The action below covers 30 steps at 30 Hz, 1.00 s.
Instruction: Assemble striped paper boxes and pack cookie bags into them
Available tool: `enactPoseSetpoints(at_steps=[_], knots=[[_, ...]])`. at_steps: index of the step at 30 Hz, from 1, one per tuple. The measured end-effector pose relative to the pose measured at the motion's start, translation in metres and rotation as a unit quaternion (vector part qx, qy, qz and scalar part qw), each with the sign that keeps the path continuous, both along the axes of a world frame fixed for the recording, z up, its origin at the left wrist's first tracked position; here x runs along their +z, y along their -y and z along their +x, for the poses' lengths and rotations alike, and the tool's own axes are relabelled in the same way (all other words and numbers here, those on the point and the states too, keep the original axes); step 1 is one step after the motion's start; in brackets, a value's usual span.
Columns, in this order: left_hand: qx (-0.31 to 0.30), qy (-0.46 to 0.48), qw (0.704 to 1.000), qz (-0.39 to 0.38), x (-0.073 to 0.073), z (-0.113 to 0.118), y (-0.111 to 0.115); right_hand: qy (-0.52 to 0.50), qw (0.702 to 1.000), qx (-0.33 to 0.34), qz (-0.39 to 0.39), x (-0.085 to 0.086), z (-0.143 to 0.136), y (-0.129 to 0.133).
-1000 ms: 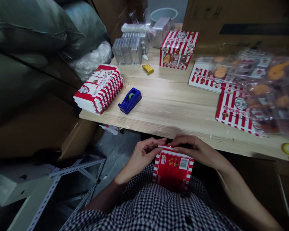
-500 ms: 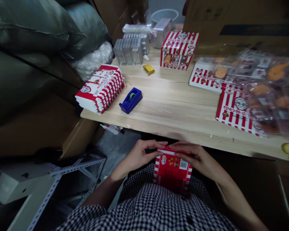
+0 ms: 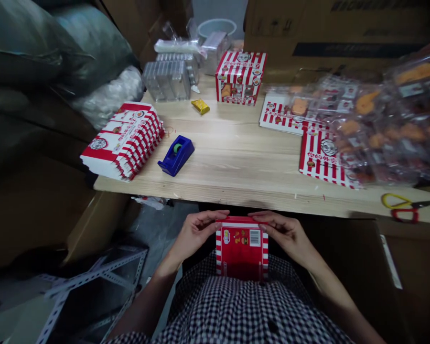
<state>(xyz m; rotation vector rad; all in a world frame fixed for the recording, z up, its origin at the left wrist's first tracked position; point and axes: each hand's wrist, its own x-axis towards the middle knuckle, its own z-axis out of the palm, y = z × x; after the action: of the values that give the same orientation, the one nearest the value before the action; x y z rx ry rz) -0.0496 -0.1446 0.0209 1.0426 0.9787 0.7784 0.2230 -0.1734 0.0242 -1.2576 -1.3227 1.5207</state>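
Note:
Between my hands, over my lap and in front of the table edge, is a red cardboard box (image 3: 238, 253) with striped sides and a barcode. My left hand (image 3: 200, 234) pinches its top left corner, thumb in front and fingers behind. At the top right corner, my right hand (image 3: 281, 231) grips the same edge, thumb below the fingers. The box's far side and lower end are hidden. A blue tape dispenser (image 3: 177, 155) stands on the table beyond my left hand, beside a stack of flat striped boxes (image 3: 125, 136).
A made-up striped box (image 3: 240, 79) stands at the back near clear plastic trays (image 3: 166, 81) and a yellow packet (image 3: 200, 106). Bagged toy food (image 3: 365, 129) lies heaped on the right over flat boxes. Scissors (image 3: 403, 208) lie by the table's right front edge.
My view has turned to the right, so the scissors show fully. My hands have moved farther apart along the box's top edge, and its barcode face shows more squarely.

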Motion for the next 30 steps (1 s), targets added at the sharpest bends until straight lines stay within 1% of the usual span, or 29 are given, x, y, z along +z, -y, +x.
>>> enactPoseSetpoints(at_steps=[2, 4, 7, 9, 11, 12, 13, 14, 15, 16, 17, 19, 21, 23, 24, 26, 28, 30], knots=[[0.010, -0.014, 1.000, 0.011, -0.004, 0.003, 0.001, -0.012, 1.000, -0.019, -0.019, -0.002, -0.003, -0.001], [0.034, -0.018, 0.999, 0.014, -0.008, 0.010, 0.000, -0.027, 0.997, -0.044, -0.049, -0.005, -0.008, -0.004], [0.059, -0.017, 0.998, 0.022, -0.011, 0.021, -0.008, -0.052, 0.994, -0.058, -0.078, -0.007, -0.015, -0.016], [0.071, -0.031, 0.995, 0.060, -0.006, 0.021, -0.022, -0.048, 0.995, -0.070, -0.056, -0.008, -0.017, -0.026], [0.115, -0.085, 0.980, 0.138, 0.004, 0.008, -0.044, -0.025, 0.994, -0.104, -0.007, -0.007, -0.015, -0.034], [0.156, -0.132, 0.961, 0.186, 0.010, -0.003, -0.057, -0.010, 0.992, -0.125, 0.018, -0.005, -0.014, -0.037], [0.206, -0.186, 0.933, 0.231, 0.016, -0.018, -0.072, 0.003, 0.988, -0.147, 0.042, -0.003, -0.012, -0.037], [0.258, -0.247, 0.895, 0.269, 0.019, -0.034, -0.087, 0.015, 0.984, -0.167, 0.062, 0.000, -0.010, -0.037], [0.299, -0.305, 0.856, 0.291, 0.022, -0.052, -0.103, 0.023, 0.979, -0.188, 0.079, 0.005, -0.008, -0.036], [0.312, -0.351, 0.834, 0.289, 0.022, -0.069, -0.118, 0.025, 0.972, -0.212, 0.096, 0.011, -0.007, -0.034], [0.304, -0.381, 0.833, 0.264, 0.021, -0.085, -0.132, 0.022, 0.964, -0.239, 0.112, 0.019, -0.007, -0.032], [0.236, -0.388, 0.877, 0.159, 0.015, -0.109, -0.154, 0.003, 0.946, -0.294, 0.139, 0.036, -0.007, -0.030], [0.196, -0.377, 0.899, 0.102, 0.010, -0.121, -0.168, -0.010, 0.929, -0.336, 0.157, 0.052, -0.006, -0.029], [0.180, -0.363, 0.911, 0.075, 0.006, -0.125, -0.174, -0.003, 0.925, -0.347, 0.154, 0.060, -0.004, -0.029], [0.175, -0.353, 0.917, 0.065, 0.005, -0.126, -0.176, 0.003, 0.927, -0.344, 0.146, 0.059, -0.001, -0.027], [0.170, -0.329, 0.928, 0.047, 0.006, -0.125, -0.177, 0.005, 0.939, -0.323, 0.121, 0.050, 0.004, -0.021], [0.179, -0.301, 0.936, 0.038, 0.007, -0.125, -0.177, -0.010, 0.951, -0.294, 0.099, 0.033, 0.009, -0.012], [0.199, -0.272, 0.941, 0.032, 0.007, -0.124, -0.176, -0.024, 0.960, -0.264, 0.088, 0.014, 0.011, -0.003]])
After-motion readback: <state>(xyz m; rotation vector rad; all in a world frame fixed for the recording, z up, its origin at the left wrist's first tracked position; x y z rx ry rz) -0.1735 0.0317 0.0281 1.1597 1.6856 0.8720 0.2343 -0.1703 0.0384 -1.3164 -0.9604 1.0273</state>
